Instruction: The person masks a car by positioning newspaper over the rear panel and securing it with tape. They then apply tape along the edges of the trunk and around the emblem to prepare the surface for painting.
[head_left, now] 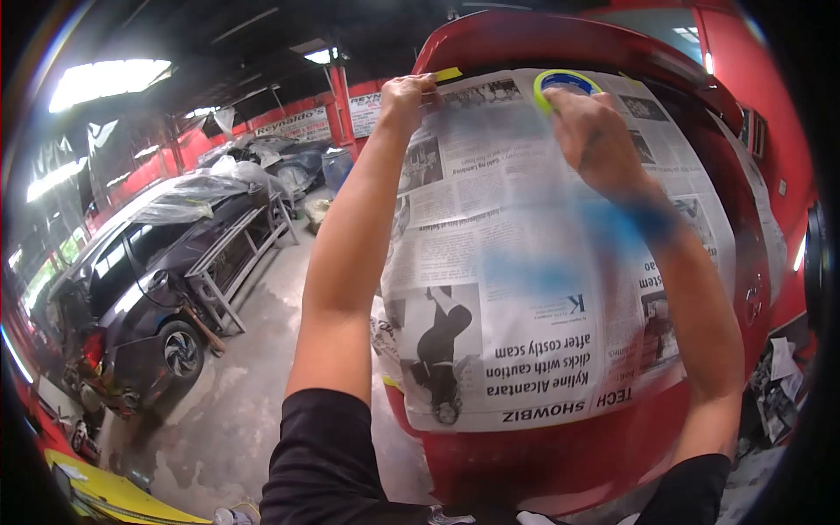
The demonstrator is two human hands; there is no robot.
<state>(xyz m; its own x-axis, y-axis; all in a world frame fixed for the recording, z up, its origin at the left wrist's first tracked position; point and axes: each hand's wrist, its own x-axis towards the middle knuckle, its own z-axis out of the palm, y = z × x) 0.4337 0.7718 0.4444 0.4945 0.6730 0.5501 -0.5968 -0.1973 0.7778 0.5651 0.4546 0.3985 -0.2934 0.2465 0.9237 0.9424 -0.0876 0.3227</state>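
Newspaper sheets [534, 206] lie over a red car panel [516, 468], their print upside down to me. At the upper left corner of the paper, my left hand [408, 101] has its fingers pinched together at the end of a short yellow strip of masking tape [449, 74]. My right hand [604, 144] grips a yellow-green roll of masking tape [544, 94] with a blue inner face, over the top part of the paper. Motion blurs the right wrist, and a blue patch there and on the paper is too smeared to make out.
Left of me, a dark car [144, 289] under plastic sheeting stands beside a grey metal stand [229, 262] on the concrete floor [219, 420]. A blue drum [336, 168] is farther back. Crumpled paper [779, 385] lies at right. A yellow panel [114, 494] is at lower left.
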